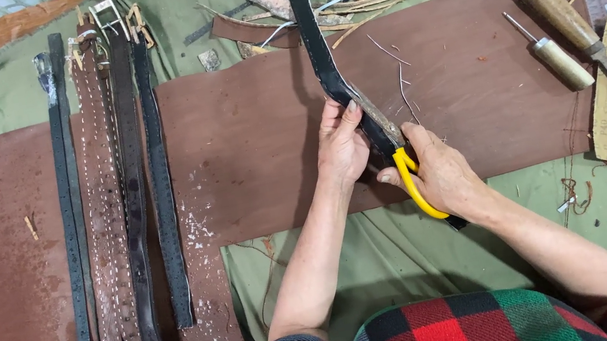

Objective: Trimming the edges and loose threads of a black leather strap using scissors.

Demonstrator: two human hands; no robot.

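A black leather strap (pixel 321 51) lies lengthwise across the brown leather sheet (pixel 247 130), pinched at its near end by the left hand (pixel 340 149). Yellow-handled scissors (pixel 413 180) are clenched in the right hand (pixel 444 175); trimming is best done with the strap held taut and the blades hugging its edge.

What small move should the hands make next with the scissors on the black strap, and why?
Probably close the yellow-handled scissors for a short snip along the black strap. The right hand has its grip in the handles, the blades lie at the strap's edge, and the left hand pins the strap on the brown leather sheet. Thin trimmed slivers lie nearby.
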